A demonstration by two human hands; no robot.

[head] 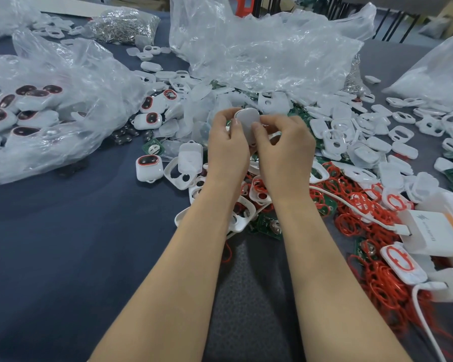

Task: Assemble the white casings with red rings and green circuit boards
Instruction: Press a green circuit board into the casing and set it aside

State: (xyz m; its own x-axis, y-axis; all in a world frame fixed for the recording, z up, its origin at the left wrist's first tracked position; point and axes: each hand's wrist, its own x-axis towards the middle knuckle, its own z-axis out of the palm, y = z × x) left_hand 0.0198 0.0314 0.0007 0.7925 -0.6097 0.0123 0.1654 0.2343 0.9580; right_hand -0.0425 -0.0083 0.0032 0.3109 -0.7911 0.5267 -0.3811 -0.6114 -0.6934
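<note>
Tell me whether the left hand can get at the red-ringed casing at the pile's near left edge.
Likely yes, once freed: the left hand grips a white casing, but the red-ringed casing stands uncovered just left of it.

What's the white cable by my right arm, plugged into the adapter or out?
Plugged in: the white cable ends in a plug seated in the end of the white adapter, with no gap between them.

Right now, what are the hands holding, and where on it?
One white casing: left hand pinches its left edge, right hand its right edge.
</note>
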